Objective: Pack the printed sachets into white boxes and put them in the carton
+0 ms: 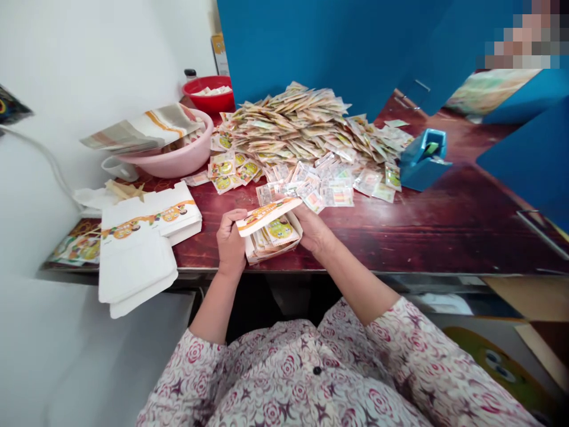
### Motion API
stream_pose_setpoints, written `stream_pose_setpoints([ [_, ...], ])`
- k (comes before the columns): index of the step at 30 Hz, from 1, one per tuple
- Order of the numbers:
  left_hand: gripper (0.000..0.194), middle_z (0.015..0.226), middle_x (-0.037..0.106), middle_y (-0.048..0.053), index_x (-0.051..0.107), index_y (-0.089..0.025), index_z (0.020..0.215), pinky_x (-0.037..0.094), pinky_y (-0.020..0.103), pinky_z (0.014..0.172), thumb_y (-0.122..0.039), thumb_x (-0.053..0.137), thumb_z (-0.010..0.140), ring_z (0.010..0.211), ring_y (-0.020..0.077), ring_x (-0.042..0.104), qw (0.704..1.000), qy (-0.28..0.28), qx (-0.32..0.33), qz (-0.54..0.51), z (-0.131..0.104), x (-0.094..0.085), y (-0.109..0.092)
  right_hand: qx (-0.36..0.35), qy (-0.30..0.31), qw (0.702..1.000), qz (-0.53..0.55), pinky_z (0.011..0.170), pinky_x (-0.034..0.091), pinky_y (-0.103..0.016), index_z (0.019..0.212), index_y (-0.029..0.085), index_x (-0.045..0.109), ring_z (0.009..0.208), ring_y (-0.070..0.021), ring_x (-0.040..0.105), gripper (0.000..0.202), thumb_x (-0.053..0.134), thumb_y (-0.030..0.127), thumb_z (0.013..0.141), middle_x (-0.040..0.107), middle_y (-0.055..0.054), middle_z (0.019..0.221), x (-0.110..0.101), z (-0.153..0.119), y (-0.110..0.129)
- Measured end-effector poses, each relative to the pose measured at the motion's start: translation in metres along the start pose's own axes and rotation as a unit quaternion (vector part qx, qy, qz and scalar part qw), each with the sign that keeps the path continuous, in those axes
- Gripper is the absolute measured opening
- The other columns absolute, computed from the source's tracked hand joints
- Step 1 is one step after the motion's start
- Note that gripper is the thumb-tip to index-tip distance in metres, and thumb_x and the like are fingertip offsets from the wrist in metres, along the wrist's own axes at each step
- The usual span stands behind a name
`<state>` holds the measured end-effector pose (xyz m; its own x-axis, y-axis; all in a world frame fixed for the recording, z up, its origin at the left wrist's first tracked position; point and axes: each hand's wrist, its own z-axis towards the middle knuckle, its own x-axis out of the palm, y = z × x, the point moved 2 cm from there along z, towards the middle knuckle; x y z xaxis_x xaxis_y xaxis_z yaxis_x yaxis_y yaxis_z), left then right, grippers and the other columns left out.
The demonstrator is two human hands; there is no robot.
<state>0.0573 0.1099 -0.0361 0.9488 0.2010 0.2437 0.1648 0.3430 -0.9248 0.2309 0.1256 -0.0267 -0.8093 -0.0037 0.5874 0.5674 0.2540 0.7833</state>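
Between my two hands is a small printed carton (271, 252) with its orange-and-white lid flap (269, 217) partly raised. Inside it stand several flat sachets (281, 230), the front one showing a yellow-green cartoon face. My left hand (232, 242) grips the carton's left side, thumb up near the flap. Around the right side my right hand (313, 228) is closed, its fingers partly hidden behind the box. The carton is at the table's front edge. Just beyond it lie loose clear-and-white sachets (335, 191), in front of a large heap of sachets (284, 127).
Flat white cartons (137, 261) overhang the table edge at left. Behind them stand a white mug (119, 169), a pink basin (171, 163) with packaging on top, and a red bowl (207, 101). A blue tape dispenser (422, 160) sits right of the heap. Blue partitions (311, 47) stand behind.
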Motion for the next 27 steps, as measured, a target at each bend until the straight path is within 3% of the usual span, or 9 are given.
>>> stream_pose_setpoints([
  [3,0.006,0.099,0.069,0.002,0.069,-0.019,0.083,0.050,0.029,0.090,-0.022,0.069,0.078,0.095,0.0162,0.064,1.000,-0.007,-0.012,0.005,-0.001,0.001,-0.001,-0.004,0.006,1.000,0.008,0.094,0.056,-0.037,0.102,0.022,0.071,0.101,-0.0245,0.070,0.039,0.078,0.049,0.074,0.077,-0.003,0.099,-0.002,-0.003,0.001],
  [6,0.014,0.088,0.069,-0.001,0.067,-0.021,0.091,0.052,0.027,0.076,-0.030,0.070,0.081,0.078,0.0138,0.064,0.996,-0.018,-0.083,-0.018,-0.002,0.004,0.001,-0.020,0.028,0.999,-0.006,0.093,0.056,-0.035,0.102,0.022,0.070,0.095,-0.0210,0.071,0.035,0.079,0.041,0.074,0.077,-0.003,0.102,-0.003,-0.004,0.002],
  [10,0.015,0.084,0.069,-0.003,0.065,-0.021,0.093,0.052,0.026,0.072,-0.029,0.070,0.081,0.073,0.0129,0.063,0.996,-0.013,-0.091,-0.019,0.000,0.007,-0.001,-0.018,0.009,0.991,-0.134,0.085,0.057,-0.037,0.096,0.023,0.070,0.080,-0.0187,0.070,0.022,0.072,0.027,0.075,0.075,0.001,0.089,-0.001,0.006,-0.001],
  [13,0.009,0.089,0.070,0.000,0.067,-0.021,0.087,0.054,0.032,0.086,-0.028,0.069,0.082,0.085,0.0163,0.066,0.998,0.006,-0.027,0.063,0.003,0.002,-0.009,-0.101,-0.031,0.961,-0.257,0.087,0.056,-0.039,0.087,0.024,0.072,0.080,-0.0190,0.068,0.012,0.067,0.025,0.076,0.074,0.001,0.084,0.001,0.010,0.002],
  [17,0.006,0.111,0.071,0.004,0.070,-0.024,0.089,0.041,0.046,0.114,-0.026,0.065,0.088,0.126,0.0236,0.058,0.964,0.114,0.148,0.190,-0.001,-0.011,-0.024,-0.231,0.028,0.913,-0.334,0.105,0.048,-0.042,0.086,0.028,0.076,0.110,-0.0213,0.066,0.010,0.072,0.032,0.078,0.074,-0.001,0.111,-0.003,-0.004,0.015],
  [19,0.015,0.122,0.071,0.004,0.071,-0.026,0.099,0.031,0.052,0.121,-0.025,0.057,0.095,0.139,0.0230,0.049,0.928,0.182,0.207,0.249,-0.008,-0.018,-0.030,-0.256,0.066,0.881,-0.392,0.113,0.042,-0.045,0.092,0.034,0.078,0.120,-0.0204,0.063,0.013,0.072,0.034,0.080,0.072,0.002,0.121,-0.011,-0.013,0.024],
  [21,0.025,0.126,0.070,0.003,0.069,-0.027,0.109,0.026,0.054,0.123,-0.021,0.047,0.099,0.140,0.0210,0.049,0.895,0.241,0.235,0.293,-0.015,-0.027,-0.034,-0.267,0.114,0.832,-0.473,0.119,0.034,-0.049,0.105,0.039,0.076,0.127,-0.0192,0.059,0.021,0.067,0.033,0.087,0.070,0.004,0.128,-0.019,-0.022,0.033],
  [25,0.036,0.132,0.068,0.004,0.062,-0.029,0.126,0.028,0.051,0.123,-0.018,0.039,0.101,0.135,0.0186,0.054,0.855,0.351,0.220,0.312,-0.021,-0.039,-0.044,-0.286,0.203,0.704,-0.617,0.124,0.021,-0.056,0.136,0.033,0.061,0.143,-0.0203,0.045,0.041,0.053,0.028,0.096,0.057,-0.001,0.146,-0.030,-0.046,0.048],
  [27,0.038,0.139,0.063,0.006,0.057,-0.029,0.135,0.024,0.051,0.124,-0.025,0.048,0.099,0.138,0.0215,0.051,0.830,0.404,0.202,0.327,-0.021,-0.040,-0.050,-0.282,0.237,0.663,-0.652,0.124,0.020,-0.057,0.145,0.031,0.052,0.148,-0.0213,0.036,0.048,0.053,0.028,0.097,0.051,-0.002,0.152,-0.032,-0.059,0.052],
])
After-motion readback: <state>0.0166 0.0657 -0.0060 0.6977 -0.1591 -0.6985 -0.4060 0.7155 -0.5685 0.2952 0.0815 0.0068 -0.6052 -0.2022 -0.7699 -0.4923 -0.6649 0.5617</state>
